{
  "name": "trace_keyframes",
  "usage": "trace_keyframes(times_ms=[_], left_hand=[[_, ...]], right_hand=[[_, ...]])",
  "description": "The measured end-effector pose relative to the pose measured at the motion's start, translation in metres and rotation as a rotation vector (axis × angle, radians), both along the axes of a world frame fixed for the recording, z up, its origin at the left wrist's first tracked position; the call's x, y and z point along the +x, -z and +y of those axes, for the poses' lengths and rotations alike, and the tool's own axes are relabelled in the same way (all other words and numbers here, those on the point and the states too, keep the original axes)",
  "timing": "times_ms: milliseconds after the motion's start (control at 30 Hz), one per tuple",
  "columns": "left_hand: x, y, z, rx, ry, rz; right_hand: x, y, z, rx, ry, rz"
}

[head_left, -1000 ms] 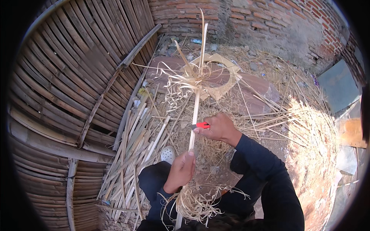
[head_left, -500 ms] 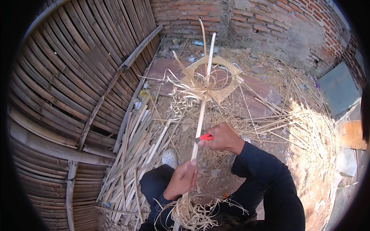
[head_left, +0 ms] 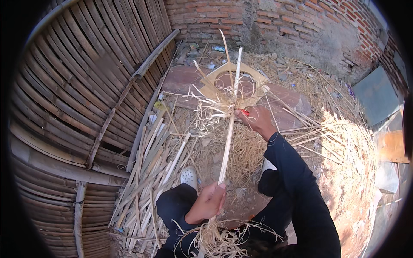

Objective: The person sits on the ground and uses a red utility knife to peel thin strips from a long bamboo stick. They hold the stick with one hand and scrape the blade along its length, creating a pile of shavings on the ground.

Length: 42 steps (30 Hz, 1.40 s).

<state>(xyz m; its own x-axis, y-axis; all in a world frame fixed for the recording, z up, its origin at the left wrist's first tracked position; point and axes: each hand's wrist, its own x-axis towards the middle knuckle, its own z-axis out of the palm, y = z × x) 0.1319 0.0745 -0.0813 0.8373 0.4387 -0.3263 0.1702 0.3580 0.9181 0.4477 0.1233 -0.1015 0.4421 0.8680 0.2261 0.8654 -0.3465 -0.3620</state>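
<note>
I see a woven bamboo wall (head_left: 86, 86) on my left, then a bed of straw shavings (head_left: 344, 142) on the ground and a pile of split bamboo slats (head_left: 150, 172). A long bamboo strip (head_left: 228, 129) stands before me. My left hand (head_left: 208, 202) is clenched round its lower part; my right hand (head_left: 258, 119) grasps a red-handled knife (head_left: 244, 112) against it higher up. I judge shaving is underway; steady blade pressure along the strip matters next.

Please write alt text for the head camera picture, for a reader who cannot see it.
A seated person grips a long pale bamboo strip low with the left hand, while the right hand presses a red-handled knife against it higher up. Thin shavings curl at the lap, cut strips lie left, beside a bamboo wall.
</note>
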Motion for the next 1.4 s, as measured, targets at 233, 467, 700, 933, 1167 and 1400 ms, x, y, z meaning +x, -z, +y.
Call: trace_keyframes(times_ms=[233, 467, 700, 933, 1167, 1400], left_hand=[[0.003, 0.000, 0.001, 0.065, -0.016, 0.021], [-0.004, -0.001, 0.005, 0.339, -0.130, 0.052], [-0.010, -0.004, 0.000, 0.543, 0.026, 0.152], [-0.011, -0.001, 0.000, 0.375, -0.071, 0.050], [-0.014, 0.003, -0.003, 0.395, -0.070, 0.031], [-0.015, 0.000, -0.007, 0.445, -0.023, 0.091]], right_hand=[[0.011, 0.012, 0.006, 0.039, 0.096, 0.083], [-0.088, -0.035, -0.042, -0.226, -0.302, 0.164], [-0.070, -0.033, -0.026, -0.241, -0.198, 0.205], [-0.080, -0.026, -0.020, -0.234, -0.283, 0.198], [-0.065, 0.024, -0.011, -0.066, -0.417, 0.277], [-0.036, 0.004, 0.004, -0.099, -0.224, -0.027]])
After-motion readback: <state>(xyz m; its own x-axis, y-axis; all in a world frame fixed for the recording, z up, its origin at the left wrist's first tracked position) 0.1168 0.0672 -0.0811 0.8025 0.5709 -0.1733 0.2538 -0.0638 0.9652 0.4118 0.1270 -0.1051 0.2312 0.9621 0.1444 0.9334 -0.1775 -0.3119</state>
